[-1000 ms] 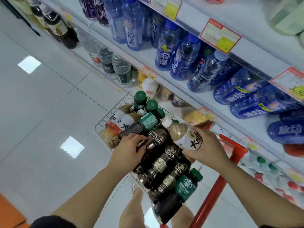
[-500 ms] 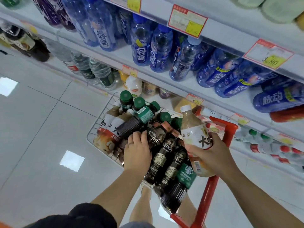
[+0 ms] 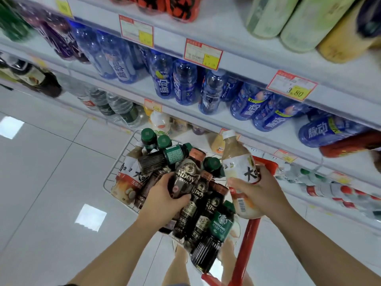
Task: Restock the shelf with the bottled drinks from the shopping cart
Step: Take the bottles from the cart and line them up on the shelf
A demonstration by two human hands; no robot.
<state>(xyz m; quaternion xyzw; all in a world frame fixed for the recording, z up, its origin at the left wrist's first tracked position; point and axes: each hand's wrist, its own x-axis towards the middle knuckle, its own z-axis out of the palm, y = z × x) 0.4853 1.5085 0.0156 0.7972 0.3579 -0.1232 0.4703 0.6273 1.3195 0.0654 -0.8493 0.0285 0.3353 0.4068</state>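
The restocking is at an early stage, judging by the load: the shopping cart is heaped with bottles, dark coffee ones lying across each other in the middle and near end, green-capped ones at the far end, pale ones along the left side. None of these looks to have a place on the shelf yet.

The right hand has its fingers and thumb wrapped round the lower half of a pale milky bottle with a white cap. It holds the bottle nearly upright, above the cart's right side and clear of the heap, nearer to the shelves than to the pile.

The left hand is curled round the body of a dark coffee bottle with a copper cap, which leans among its neighbours in the heap (whether it has lifted free of them I cannot tell).

The shelf level with the hands is packed with blue bottles. The lower shelf beyond the cart is partly hidden, so where these two belong is unclear. Nearly everything is left to do.
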